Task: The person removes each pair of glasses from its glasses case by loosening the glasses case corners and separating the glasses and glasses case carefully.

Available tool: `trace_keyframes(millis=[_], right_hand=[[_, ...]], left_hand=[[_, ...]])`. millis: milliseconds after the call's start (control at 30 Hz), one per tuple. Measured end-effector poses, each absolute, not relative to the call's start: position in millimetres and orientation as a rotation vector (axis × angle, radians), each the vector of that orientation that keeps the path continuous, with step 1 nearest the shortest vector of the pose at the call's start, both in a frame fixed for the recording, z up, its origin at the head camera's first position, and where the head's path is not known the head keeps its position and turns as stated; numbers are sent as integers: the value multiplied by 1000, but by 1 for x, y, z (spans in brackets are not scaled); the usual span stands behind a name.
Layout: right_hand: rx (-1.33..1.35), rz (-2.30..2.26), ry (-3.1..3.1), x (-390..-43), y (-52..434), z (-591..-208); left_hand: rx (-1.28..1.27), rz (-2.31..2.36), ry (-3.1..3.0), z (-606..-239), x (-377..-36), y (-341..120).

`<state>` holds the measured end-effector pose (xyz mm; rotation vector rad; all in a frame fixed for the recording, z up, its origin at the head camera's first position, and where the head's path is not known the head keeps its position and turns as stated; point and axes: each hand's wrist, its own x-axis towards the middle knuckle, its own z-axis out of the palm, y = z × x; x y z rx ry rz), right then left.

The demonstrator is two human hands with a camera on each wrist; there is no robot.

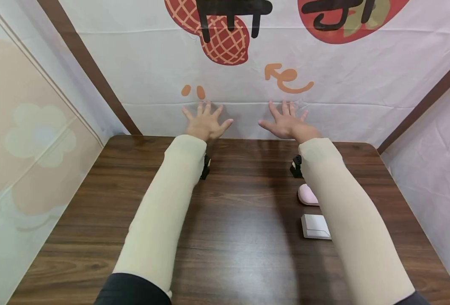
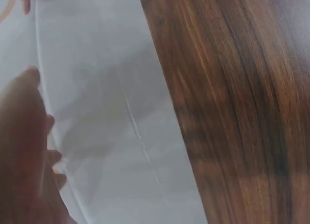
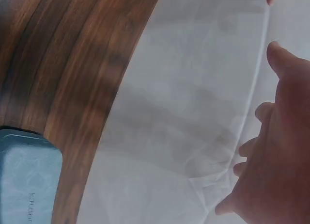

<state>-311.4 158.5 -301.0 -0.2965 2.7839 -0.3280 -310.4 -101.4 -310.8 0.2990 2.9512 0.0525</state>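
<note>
By the far edge of the brown wood-grain table [image 1: 244,245], the bare left hand [image 1: 205,125] and right hand [image 1: 287,124] are spread wide, empty, seemingly in readiness; for gripping, curling is needed.

Bright we had it in the head view, dimmer at the wrists!
We caught glare pooling on the tabletop [image 1: 244,250], a dark shadow beside the right sleeve [image 1: 350,220]; in both wrist views faint shadows greyed the white cloth [image 2: 106,44], and we found the left hand [image 2: 24,141] soft-edged.
</note>
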Motion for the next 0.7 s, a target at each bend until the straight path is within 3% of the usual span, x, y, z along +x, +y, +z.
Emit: trace_keyframes(millis=[367, 700], right_hand=[[-514, -311, 2821, -294, 167, -292], [-775, -239, 2815, -254, 180, -295]], left_hand=[[356, 19, 2937, -309, -301, -96], [627, -56, 3008, -307, -273, -84]])
